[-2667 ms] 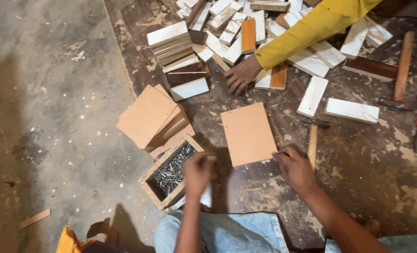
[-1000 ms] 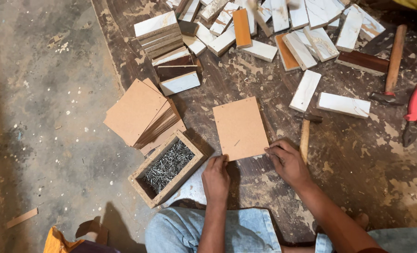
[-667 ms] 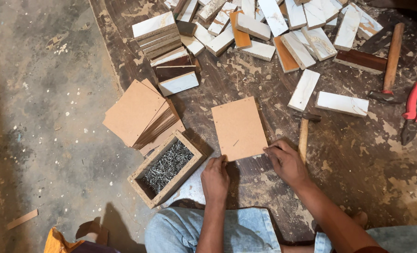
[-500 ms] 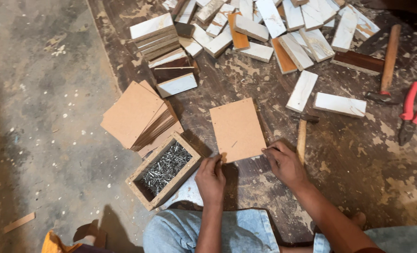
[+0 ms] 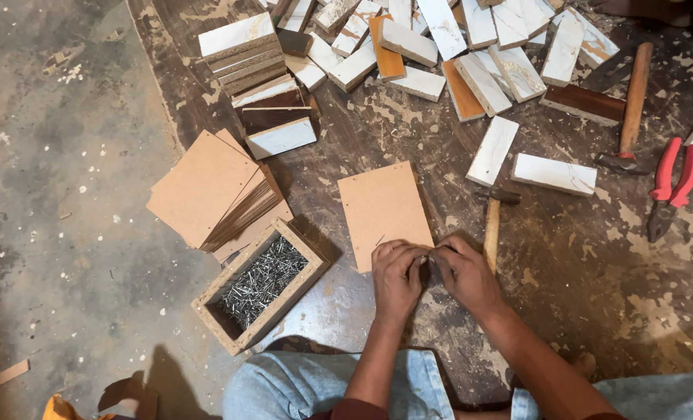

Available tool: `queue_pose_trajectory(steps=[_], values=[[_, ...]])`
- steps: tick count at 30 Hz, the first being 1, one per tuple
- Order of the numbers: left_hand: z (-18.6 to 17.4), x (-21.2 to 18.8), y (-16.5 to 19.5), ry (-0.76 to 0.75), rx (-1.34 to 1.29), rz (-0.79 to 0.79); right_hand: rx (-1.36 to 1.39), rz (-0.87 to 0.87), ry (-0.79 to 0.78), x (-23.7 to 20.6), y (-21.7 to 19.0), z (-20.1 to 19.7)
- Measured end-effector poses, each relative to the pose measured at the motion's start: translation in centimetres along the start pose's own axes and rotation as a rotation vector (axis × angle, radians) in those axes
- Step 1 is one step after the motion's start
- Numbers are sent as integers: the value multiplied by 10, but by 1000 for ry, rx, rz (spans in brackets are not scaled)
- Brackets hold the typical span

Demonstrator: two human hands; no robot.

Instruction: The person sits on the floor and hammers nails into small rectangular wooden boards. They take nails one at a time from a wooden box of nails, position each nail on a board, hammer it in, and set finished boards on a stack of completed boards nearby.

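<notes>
I'm seeing both hands, left (image 5: pixel 397 272) and right (image 5: pixel 465 272), pinching together at the board's (image 5: pixel 384 210) 5 o'clock corner, contents hidden. Board's lying flat on the floor: thin, stiff, light; edges are offering the best hold.

We are in a rough woodworking workshop, seated on its stained, paint-flecked floor (image 5: pixel 59 155). Around us lie a stack of brown boards (image 5: pixel 206 187), scattered laminate offcuts (image 5: pixel 440 47), a wooden box of nails (image 5: pixel 259 284), hammers (image 5: pixel 493 225) and red pliers (image 5: pixel 672 183).
</notes>
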State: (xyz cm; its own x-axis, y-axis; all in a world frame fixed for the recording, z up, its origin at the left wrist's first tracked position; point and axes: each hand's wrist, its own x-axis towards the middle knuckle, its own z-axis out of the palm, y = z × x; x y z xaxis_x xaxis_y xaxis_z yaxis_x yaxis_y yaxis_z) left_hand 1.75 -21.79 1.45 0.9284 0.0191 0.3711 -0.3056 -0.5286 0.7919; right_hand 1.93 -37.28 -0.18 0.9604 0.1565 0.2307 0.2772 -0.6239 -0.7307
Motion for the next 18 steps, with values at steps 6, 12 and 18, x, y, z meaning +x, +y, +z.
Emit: queue_pose_trajectory(steps=[6, 12, 18], values=[[7, -5, -2, 60, 7, -16, 34, 11, 8, -4, 3, 3], [12, -8, -5, 81, 87, 34, 313, 212, -108, 5, 14, -3], [15, -15, -13, 87, 148, 82, -342, 744, -92, 3, 22, -41]])
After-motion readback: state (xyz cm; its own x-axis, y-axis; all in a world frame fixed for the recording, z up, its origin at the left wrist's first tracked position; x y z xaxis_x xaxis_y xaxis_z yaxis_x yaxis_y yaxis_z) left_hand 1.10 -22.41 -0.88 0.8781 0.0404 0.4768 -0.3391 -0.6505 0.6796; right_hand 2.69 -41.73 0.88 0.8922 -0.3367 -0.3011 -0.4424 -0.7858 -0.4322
